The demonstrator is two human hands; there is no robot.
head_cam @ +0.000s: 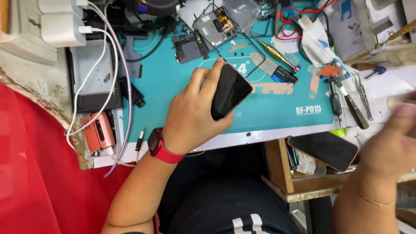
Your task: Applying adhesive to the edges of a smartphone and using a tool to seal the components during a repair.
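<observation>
My left hand (193,115) grips a black smartphone (229,91) with a dark screen, holding it tilted above the teal work mat (281,108). A red watch sits on that wrist. My right hand (388,145) is blurred at the right edge, raised over the bench corner; I cannot tell whether it holds anything. Below it a second phone in an orange case (323,150) lies on a wooden shelf.
On the mat lie a phone circuit board (214,27), a brass-handled screwdriver (277,54), a small battery (284,74), tweezers (363,95) and a black-handled tool (336,102). White chargers (63,28) and cables (104,65) run at the left, beside orange power banks (99,132). Red cloth (34,173) hangs left.
</observation>
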